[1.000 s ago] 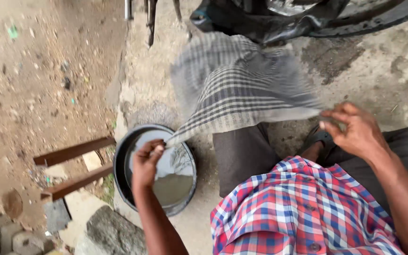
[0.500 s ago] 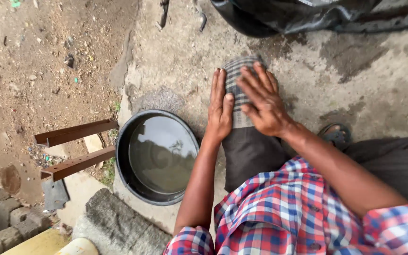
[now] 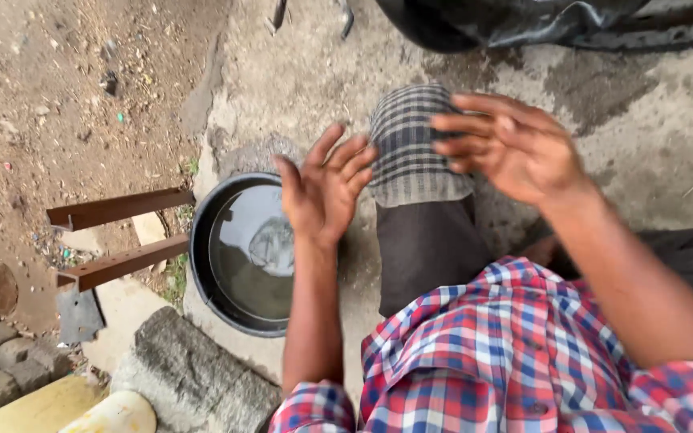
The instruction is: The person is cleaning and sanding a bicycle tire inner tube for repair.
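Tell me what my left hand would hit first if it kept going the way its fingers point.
Probably the grey checked cloth draped over the knee: the left hand points up-right toward its edge, though depth is unclear.

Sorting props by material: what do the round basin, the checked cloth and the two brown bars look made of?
Basin: black, smooth and slightly glossy, likely plastic or rubber, and it holds water. Checked cloth: soft woven fabric, draped over the knee. Brown bars: straight channel sections in a rusty colour, probably steel.

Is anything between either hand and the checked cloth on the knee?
Nothing visible. The checked cloth lies draped over the knee; the left hand is at its left edge, the right hand at its right edge, both open. The basin of water sits off to the left.
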